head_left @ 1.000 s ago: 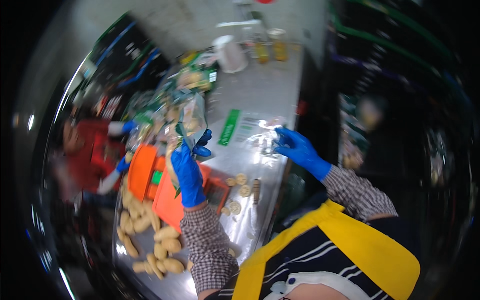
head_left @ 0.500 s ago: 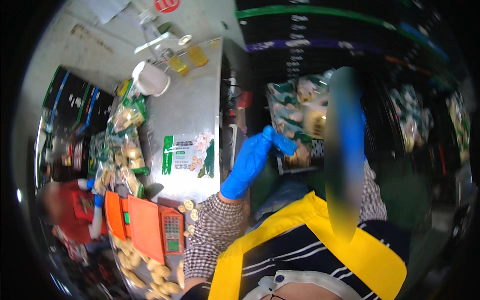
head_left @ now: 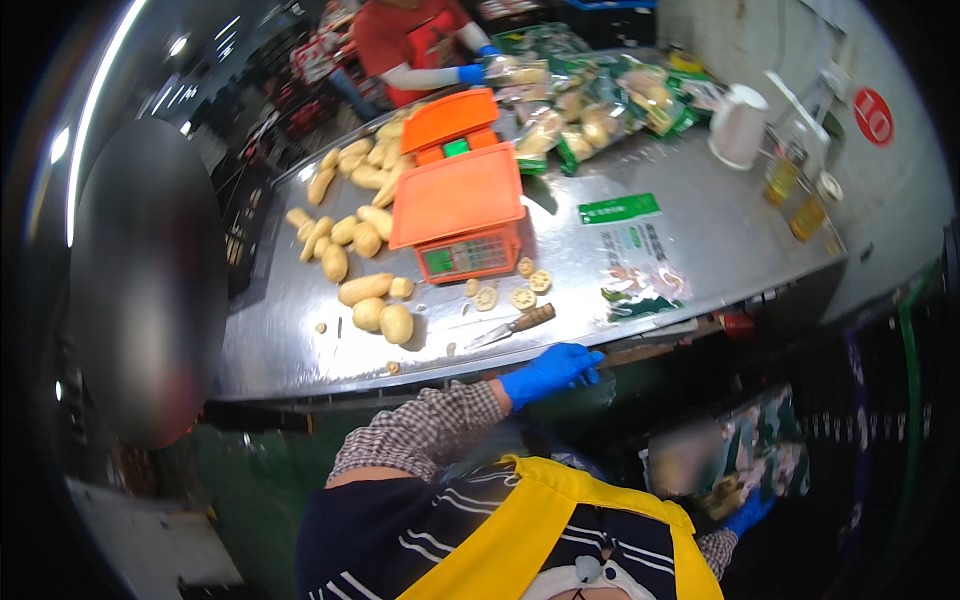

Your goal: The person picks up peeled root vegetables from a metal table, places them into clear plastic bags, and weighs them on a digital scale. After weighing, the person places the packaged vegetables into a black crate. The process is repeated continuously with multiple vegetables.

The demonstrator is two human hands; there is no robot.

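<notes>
With our left hand (head_left: 550, 372) empty and half-curled, we should keep our right hand (head_left: 750, 513), its grip unclear, gentle beside the lotus-root packets (head_left: 768, 445).

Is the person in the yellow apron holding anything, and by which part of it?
The left hand looks empty. The right hand is at the packed bags, but whether it grips one, and where, cannot be told.

Table (head_left: 752, 228) near edge: knife (head_left: 520, 323) beyond my left hand (head_left: 548, 373)
Middle: orange scale (head_left: 460, 195)
Right end: room between flat bag (head_left: 640, 262), jars (head_left: 808, 217)
</notes>
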